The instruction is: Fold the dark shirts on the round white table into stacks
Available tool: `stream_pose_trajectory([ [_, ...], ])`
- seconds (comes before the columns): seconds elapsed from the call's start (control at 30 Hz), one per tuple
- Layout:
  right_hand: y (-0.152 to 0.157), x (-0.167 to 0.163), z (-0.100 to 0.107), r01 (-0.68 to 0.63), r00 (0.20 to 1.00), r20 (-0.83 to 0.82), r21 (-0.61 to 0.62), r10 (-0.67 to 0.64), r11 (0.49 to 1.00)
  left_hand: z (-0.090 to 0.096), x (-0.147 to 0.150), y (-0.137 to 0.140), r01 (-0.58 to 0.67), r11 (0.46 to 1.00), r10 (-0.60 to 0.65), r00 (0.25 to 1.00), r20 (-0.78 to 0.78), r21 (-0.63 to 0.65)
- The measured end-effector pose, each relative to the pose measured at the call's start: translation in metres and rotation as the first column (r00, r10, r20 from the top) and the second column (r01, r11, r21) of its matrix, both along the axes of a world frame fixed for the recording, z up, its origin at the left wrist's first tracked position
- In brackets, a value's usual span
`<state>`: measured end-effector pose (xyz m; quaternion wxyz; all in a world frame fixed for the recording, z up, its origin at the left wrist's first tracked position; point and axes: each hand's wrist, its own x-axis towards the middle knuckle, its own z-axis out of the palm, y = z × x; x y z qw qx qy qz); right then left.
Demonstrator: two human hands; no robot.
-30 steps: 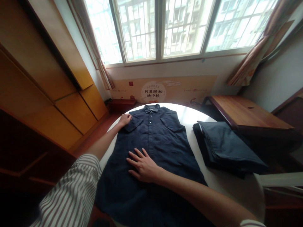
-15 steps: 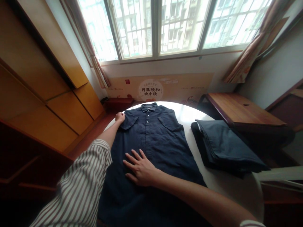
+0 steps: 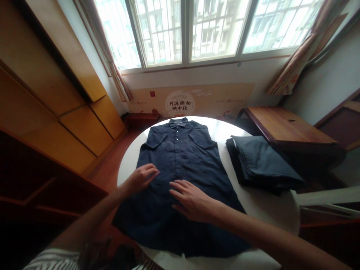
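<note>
A dark navy short-sleeved shirt (image 3: 194,165) lies front side up on a round white table (image 3: 128,159), its collar toward the window and its sleeves folded in over the chest. My left hand (image 3: 143,176) is over the shirt's left side, fingers loosely curved and apart from any grip on the cloth. Over the middle, below the button placket, is my right hand (image 3: 194,200), palm down with its fingers spread. Whether either palm touches the fabric, I cannot tell.
A stack of folded dark cloth (image 3: 261,161) sits at the table's right. Beyond it stands a wooden desk (image 3: 298,125). Wooden cabinets (image 3: 81,127) line the left side, and a barred window (image 3: 213,30) is ahead above a printed banner (image 3: 202,97).
My left hand has left the shirt's left sleeve and come back toward me. My right hand has shifted slightly right. The shirt's lower hem now shows as the view has moved.
</note>
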<state>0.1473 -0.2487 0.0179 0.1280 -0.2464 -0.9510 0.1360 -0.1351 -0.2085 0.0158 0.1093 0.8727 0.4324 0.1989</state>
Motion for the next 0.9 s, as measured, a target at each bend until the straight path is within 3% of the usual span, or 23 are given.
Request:
stream_pose_trajectory([
  [0.17,-0.049,0.101,-0.010,0.130,0.991,-0.013,-0.008,-0.130,0.991,-0.011,-0.041,-0.118,-0.006,1.000,0.004,0.997,-0.074,-0.023],
  [0.3,-0.082,0.163,-0.034,0.221,0.975,-0.007,0.060,-0.221,0.973,-0.029,-0.075,-0.165,-0.014,0.999,0.019,0.992,-0.124,0.041],
  [0.47,-0.104,0.193,-0.052,0.323,0.946,-0.036,0.045,-0.321,0.945,-0.047,-0.093,-0.177,-0.072,0.984,0.085,0.994,-0.071,0.161],
  [0.63,-0.100,0.191,-0.064,0.316,0.945,-0.096,0.004,-0.314,0.949,-0.046,-0.092,-0.173,-0.047,0.958,0.081,0.990,-0.111,0.283],
  [0.9,-0.097,0.191,-0.051,0.294,0.943,-0.205,0.156,-0.260,0.943,-0.058,-0.102,-0.185,-0.136,0.920,0.177,0.981,-0.081,0.367],
])
